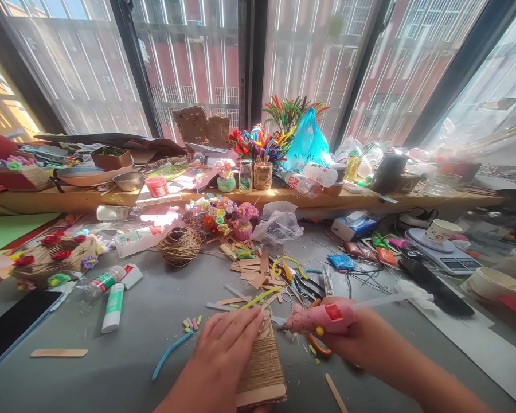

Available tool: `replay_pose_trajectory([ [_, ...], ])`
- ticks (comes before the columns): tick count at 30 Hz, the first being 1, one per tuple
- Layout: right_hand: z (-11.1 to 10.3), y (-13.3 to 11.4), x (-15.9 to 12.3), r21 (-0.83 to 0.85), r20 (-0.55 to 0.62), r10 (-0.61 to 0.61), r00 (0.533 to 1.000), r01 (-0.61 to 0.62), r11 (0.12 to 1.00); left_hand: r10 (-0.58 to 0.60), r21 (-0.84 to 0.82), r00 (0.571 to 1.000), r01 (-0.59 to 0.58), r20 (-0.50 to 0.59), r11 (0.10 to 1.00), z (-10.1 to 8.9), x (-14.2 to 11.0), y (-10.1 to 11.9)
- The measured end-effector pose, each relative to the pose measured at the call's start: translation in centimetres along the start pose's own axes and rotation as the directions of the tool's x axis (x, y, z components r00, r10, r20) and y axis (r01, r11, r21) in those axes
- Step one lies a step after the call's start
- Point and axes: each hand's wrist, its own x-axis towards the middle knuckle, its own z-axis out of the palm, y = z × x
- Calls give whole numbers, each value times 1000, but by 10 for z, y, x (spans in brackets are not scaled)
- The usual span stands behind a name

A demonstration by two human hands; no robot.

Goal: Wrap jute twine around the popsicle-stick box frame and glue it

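Note:
My left hand [223, 350] lies across a piece wrapped in brown twine [264, 364], fingers pressed together over its upper side. A bit of skin shows under the near edge, where a flat wooden strip [262, 396] runs along the piece. In my right hand [352, 338] is a pink hot glue gun [327, 317], a clear glue stick [380, 300] sticking out of its back. Its nozzle points left, close to the far right corner of the piece; whether it touches cannot be made out. Orange-handled scissors [320, 347] lie partly hidden beneath the gun.
Wooden craft sticks [258, 269], pliers [298, 278] and a blue pipe cleaner [169, 353] lie around the work. A twine ball [179, 246] and glue bottle [113, 310] are left; a phone [15, 327] is far left. Right are a scale [445, 252] and paper cup [492, 284].

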Motion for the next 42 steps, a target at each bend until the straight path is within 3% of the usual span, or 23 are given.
replay_pose_trajectory([
  [3, 2, -6, -4, 103, -32, 51, 998, -47, 994, 46, -9, 996, -47, -70, 999, 8, -5, -8],
  [6, 9, -7, -7, 125, -51, 52, 997, -45, 991, 21, -16, 997, -22, -71, 1000, 0, -12, -9],
  [14, 30, 4, 1, 103, 12, -55, 998, 54, 993, -51, -95, 998, 55, 47, 994, -30, -25, -8],
  [31, 37, 7, 4, 91, -56, -88, 995, 93, 991, -58, -84, 996, 64, 67, 994, -31, -23, -8],
  [35, 35, 9, 3, 90, -6, -66, 998, 67, 994, -57, -88, 997, 62, 61, 994, -30, -23, -8],
  [39, 37, 17, 2, 51, -59, -33, 998, 36, 998, -62, -85, 997, 66, 48, 994, -30, -23, -6],
  [42, 36, 21, 2, 22, -37, -17, 999, 18, 1000, -73, -94, 995, 80, 74, 992, -30, -24, -6],
])
